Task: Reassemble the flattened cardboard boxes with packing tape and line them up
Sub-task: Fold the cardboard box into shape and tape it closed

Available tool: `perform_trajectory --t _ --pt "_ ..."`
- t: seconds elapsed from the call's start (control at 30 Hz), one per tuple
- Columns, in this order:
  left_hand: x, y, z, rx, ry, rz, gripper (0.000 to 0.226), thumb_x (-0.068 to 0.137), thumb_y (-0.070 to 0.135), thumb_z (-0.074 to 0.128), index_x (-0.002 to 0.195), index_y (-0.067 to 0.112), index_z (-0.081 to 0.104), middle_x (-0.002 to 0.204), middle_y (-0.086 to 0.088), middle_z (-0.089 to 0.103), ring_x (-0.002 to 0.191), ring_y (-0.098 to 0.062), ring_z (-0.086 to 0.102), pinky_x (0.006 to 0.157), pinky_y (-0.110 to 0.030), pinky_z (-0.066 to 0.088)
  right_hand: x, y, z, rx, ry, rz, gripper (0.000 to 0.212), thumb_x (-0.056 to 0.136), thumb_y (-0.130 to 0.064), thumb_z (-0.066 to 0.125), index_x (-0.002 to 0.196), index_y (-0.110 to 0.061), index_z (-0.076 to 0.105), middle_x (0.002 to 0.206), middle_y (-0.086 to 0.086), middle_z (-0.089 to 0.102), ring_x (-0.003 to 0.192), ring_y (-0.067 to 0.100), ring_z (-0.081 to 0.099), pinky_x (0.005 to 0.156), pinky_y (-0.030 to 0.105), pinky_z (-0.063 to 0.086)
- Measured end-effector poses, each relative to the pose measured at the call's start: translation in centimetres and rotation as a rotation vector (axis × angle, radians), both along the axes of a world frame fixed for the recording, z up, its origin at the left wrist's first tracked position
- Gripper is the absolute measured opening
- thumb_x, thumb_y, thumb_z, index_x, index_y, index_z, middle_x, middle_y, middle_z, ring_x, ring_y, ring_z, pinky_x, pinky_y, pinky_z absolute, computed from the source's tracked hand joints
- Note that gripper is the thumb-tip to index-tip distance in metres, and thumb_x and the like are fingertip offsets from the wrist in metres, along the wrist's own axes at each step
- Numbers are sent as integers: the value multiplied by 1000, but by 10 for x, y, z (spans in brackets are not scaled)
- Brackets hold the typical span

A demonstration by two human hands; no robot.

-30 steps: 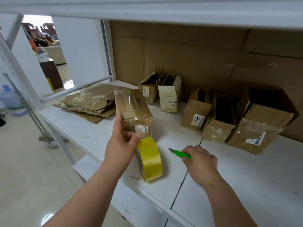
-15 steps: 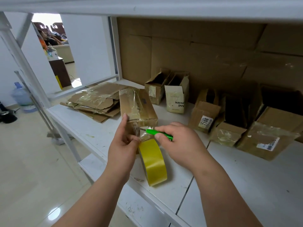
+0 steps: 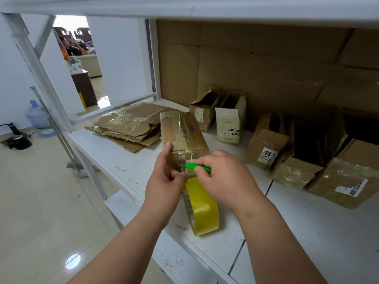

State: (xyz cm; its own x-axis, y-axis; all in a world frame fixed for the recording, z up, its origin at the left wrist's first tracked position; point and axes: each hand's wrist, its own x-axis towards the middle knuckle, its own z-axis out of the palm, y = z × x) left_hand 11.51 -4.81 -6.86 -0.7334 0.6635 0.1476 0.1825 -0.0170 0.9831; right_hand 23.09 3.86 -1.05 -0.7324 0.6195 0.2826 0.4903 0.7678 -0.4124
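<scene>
Box (image 3: 183, 134) stands near the shelf's (image 3: 307, 232) front edge. Left hand (image 3: 165, 182) pinches the tape strip at its near face, index finger up the box's side. Right hand (image 3: 222, 177) grips a green cutter (image 3: 196, 167) at the strip. Yellow roll (image 3: 202, 208) on edge below. Flattened boxes (image 3: 131, 126) at left end.

**Soft daylight, bent edges**

The light is even and gentle. The brightest spot is the doorway (image 3: 78, 23) far up and left of the hands; it glows white. A round shine sits on the floor (image 3: 72, 261) below and left. Open boxes (image 3: 320, 136) to the right are very dark inside. Straight bars curve near the edges. The label (image 3: 351, 188) far right looks blurry, maybe from movement.
</scene>
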Motion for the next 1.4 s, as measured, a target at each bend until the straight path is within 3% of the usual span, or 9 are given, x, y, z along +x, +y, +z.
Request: perform_trajectory --t 0.33,0.5,0.77,0.97,1.03,1.1,1.2,1.3,1.4 --pt "-8 1 2 -46 54 -7 80 90 -3 58 142 52 34 65 6 49 59 -4 48 58 -17 45 4 8 7 3 -27 -67 27 94 -39 54 111 -29 73 103 -2 63 99 20 60 85 32 50" --pt "-5 1 5 -49 36 -37 83 89 -5 56 144 51 31 63 13 51 62 -8 50 66 -30 50 -3 5 3 94 -128 -62 30 95 -37 50 107 -21 72 101 3 62 99 26 59 82 33 50" --pt "-10 -3 5 -39 -25 -83 83 91 -5 58 143 54 32 68 3 51 72 -17 54 82 -47 55 46 39 -23 -196 -1 -320 23 94 -33 56 110 -29 72 115 -6 69 106 20 62 90 32 48" --pt "-9 -3 9 -13 -62 -124 83 90 -5 60 146 49 30 65 4 54 67 -8 57 71 -27 50 39 38 -71 -133 -419 -331 43 95 -34 51 138 -41 48 145 -15 48 133 13 44 107 33 26" --pt "-9 -3 9 -14 -55 -137 84 90 -5 60 146 49 29 62 6 52 65 -6 56 69 -24 48 32 32 -75 -170 -252 -358 34 93 -30 53 124 -41 59 144 -14 44 132 13 40 108 34 25" --pt "-10 -3 8 -10 -51 -144 83 90 -5 60 147 48 30 64 4 53 68 -9 57 71 -24 49 23 25 -66 -411 69 -347 15 92 -29 54 94 -32 68 116 -9 59 109 14 56 102 37 39" --pt "-12 -4 7 -11 -42 -149 82 90 -3 62 147 48 30 66 1 53 69 -11 58 69 -22 51 12 12 -44 -922 362 -220 33 94 -41 57 76 -16 69 71 -6 67 71 12 61 76 34 51" --pt "-13 -5 7 -4 -29 -165 80 91 -2 61 146 47 30 63 5 52 63 -4 55 62 -16 47 2 6 -44 -1018 380 -194 34 87 -45 69 88 -11 67 84 4 71 82 20 67 80 39 53" --pt "-15 -6 6 8 -11 -177 80 91 -3 62 144 48 30 59 9 51 58 0 53 58 -12 45 -8 3 -46 -1038 422 -235 25 82 -39 76 99 -24 66 102 3 71 97 23 68 92 46 55"
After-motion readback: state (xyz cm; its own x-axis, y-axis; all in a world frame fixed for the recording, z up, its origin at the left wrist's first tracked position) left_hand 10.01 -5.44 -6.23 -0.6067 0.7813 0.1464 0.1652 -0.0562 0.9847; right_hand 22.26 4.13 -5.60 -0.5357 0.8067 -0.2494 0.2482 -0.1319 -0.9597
